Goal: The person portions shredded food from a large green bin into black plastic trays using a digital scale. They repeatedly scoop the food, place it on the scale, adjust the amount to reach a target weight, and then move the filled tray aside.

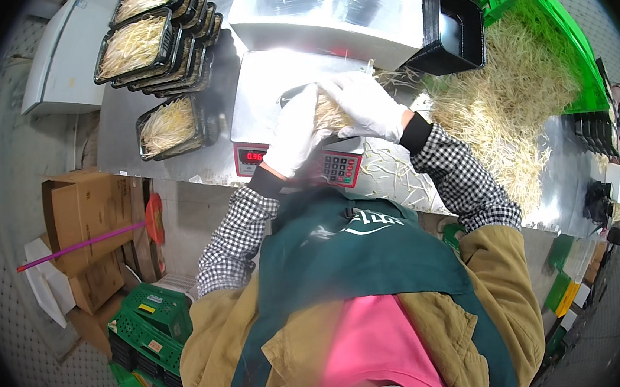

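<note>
My left hand [295, 130] and my right hand [367, 105], both in white gloves, cup a bundle of bean sprouts [331, 111] from its two sides. The sprouts are over the metal pan [255, 89] of a digital scale with a red-framed keypad [339, 167]. Beside my left wrist, the scale's display [254, 156] shows lit red digits. A dark rim behind my left fingers looks like part of a black tray, mostly hidden by my hands. To the right, a large heap of loose bean sprouts [494, 97] spreads over the metal table.
Filled black trays of sprouts [133, 45] stand stacked at the left, with another filled tray [169, 126] nearer me. Behind the scale is a box-shaped metal surface [325, 2] with clear film. Nested black trays [448, 34] and a tipped green crate [581, 50] are at the right.
</note>
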### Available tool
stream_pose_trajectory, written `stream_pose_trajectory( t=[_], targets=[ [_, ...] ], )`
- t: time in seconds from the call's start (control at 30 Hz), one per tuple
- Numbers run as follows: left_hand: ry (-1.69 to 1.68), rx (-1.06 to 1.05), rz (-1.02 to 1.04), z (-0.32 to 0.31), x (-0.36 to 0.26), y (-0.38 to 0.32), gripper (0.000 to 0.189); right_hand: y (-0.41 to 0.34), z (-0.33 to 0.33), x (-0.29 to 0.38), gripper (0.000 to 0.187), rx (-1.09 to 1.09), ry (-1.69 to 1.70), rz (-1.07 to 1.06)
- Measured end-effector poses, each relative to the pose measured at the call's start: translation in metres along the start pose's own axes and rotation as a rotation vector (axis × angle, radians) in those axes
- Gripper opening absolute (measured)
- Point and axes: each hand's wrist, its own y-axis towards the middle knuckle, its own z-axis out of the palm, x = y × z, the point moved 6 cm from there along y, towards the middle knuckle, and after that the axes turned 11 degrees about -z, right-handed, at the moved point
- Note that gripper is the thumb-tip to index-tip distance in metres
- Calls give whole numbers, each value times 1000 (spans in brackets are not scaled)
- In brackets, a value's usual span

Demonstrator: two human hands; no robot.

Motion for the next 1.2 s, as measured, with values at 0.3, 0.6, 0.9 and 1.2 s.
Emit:
stream_pose_trajectory(
  t=[0.3, 0.6, 0.9, 1.2],
  targets=[
    [132, 266, 66, -22, 1, 10, 96, -26, -4, -24, 105, -15, 97, -132],
    [-361, 144, -459, -97, 32, 20, 62, 4, -30, 7, 100, -85, 35, -123],
    [145, -152, -145, 36, -16, 10, 92, -13, 11, -34, 101, 370, -141, 153],
    [330, 19, -154, 30, -29, 23, 90, -61, 9, -46, 20, 219, -326, 253]
  ],
)
